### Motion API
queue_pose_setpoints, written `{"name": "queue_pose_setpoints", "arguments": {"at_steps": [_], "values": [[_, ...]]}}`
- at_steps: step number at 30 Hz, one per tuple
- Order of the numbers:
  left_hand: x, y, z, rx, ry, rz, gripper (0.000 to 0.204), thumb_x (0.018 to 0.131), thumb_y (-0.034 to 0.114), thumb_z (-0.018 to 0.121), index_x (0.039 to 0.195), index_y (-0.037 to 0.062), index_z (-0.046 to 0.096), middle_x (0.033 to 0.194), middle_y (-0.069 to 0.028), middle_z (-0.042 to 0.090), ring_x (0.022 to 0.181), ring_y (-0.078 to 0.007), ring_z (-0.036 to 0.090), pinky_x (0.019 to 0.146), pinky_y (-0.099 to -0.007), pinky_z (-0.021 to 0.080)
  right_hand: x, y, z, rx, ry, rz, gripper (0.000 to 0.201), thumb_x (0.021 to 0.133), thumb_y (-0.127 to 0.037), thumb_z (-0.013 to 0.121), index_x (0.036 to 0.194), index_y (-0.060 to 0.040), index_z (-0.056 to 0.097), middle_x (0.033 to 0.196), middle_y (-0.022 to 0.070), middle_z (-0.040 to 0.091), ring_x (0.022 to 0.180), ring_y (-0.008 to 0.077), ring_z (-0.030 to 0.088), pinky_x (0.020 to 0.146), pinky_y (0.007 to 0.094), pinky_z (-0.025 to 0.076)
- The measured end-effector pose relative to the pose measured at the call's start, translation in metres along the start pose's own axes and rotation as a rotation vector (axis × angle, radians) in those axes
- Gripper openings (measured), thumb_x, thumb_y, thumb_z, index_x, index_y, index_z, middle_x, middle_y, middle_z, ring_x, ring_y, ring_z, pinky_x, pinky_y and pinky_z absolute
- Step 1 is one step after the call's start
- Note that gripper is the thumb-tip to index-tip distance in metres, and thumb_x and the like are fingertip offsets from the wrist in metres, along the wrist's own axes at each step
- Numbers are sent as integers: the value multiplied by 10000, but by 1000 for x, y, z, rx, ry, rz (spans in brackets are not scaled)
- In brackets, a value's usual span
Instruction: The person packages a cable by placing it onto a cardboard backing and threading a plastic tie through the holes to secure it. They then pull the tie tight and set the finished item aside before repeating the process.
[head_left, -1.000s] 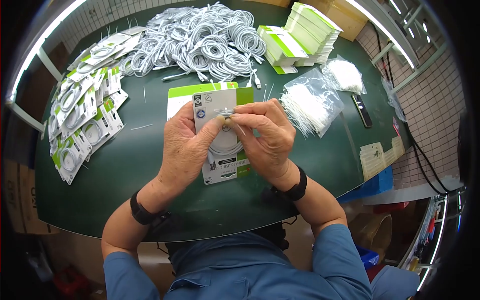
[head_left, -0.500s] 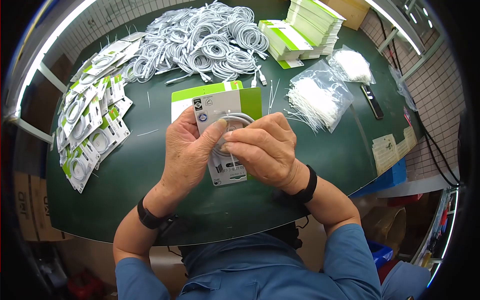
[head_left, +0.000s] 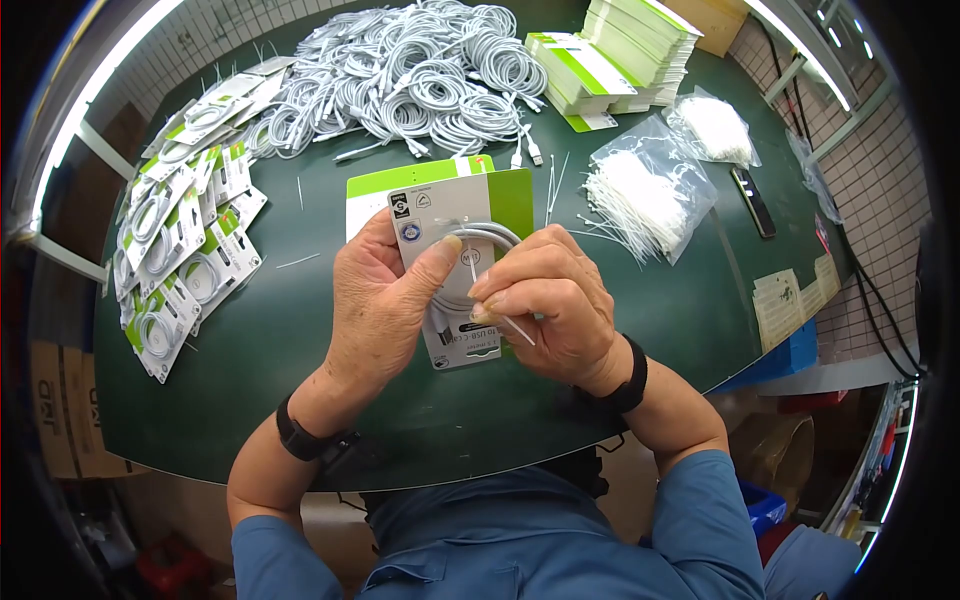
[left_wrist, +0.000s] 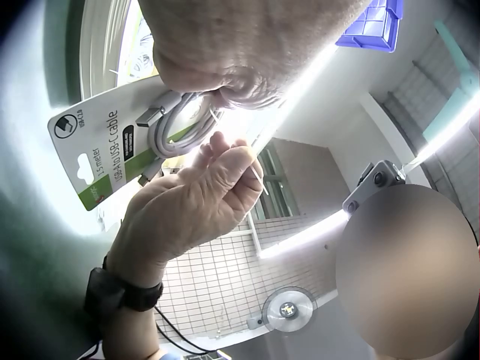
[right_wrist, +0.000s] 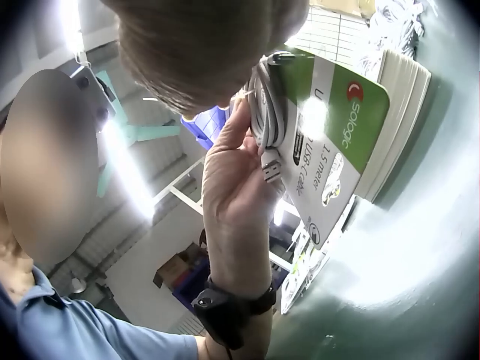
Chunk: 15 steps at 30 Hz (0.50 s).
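My left hand (head_left: 375, 300) grips a white-and-green cable card (head_left: 438, 205) by its left side, thumb pressing on a coiled white USB cable (head_left: 492, 232) that lies against the card. Printing on the card, seen in the left wrist view, reads USB-A to USB-C cable. My right hand (head_left: 552, 305) pinches a thin white cable tie (head_left: 519, 330) just right of the coil, and one end sticks out below the fingertips. A metal USB plug (right_wrist: 271, 166) hangs from the coil in the right wrist view.
Behind the card lies a stack of green-and-white cards (head_left: 375, 187). A heap of coiled cables (head_left: 410, 75) fills the back, with carded cables (head_left: 165, 250) at left. Bags of cable ties (head_left: 645, 190), a card pile (head_left: 640, 50) and a phone (head_left: 752, 203) lie right.
My right hand has drawn down and right from the top of the coil, pulling the cable tie's end with it. The left hand keeps hold of the card.
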<state>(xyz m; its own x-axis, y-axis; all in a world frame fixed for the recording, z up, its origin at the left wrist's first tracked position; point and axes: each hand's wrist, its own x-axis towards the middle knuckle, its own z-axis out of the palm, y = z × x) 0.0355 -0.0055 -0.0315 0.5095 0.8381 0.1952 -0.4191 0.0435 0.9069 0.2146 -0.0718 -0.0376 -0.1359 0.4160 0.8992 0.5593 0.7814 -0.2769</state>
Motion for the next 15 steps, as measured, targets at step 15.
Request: {"name": "queue_pose_setpoints", "arguments": {"at_steps": [15], "values": [[0,0,3,22,8,-5,308,1026,16,684,1325,-40,635,1205,-124,758,1050,-141,727,938,-305,593,0,0,-6,114,-54,46,318,856,-46,885,1027,-130,630,1020,51,762,834,209,694,716,332,533]]}}
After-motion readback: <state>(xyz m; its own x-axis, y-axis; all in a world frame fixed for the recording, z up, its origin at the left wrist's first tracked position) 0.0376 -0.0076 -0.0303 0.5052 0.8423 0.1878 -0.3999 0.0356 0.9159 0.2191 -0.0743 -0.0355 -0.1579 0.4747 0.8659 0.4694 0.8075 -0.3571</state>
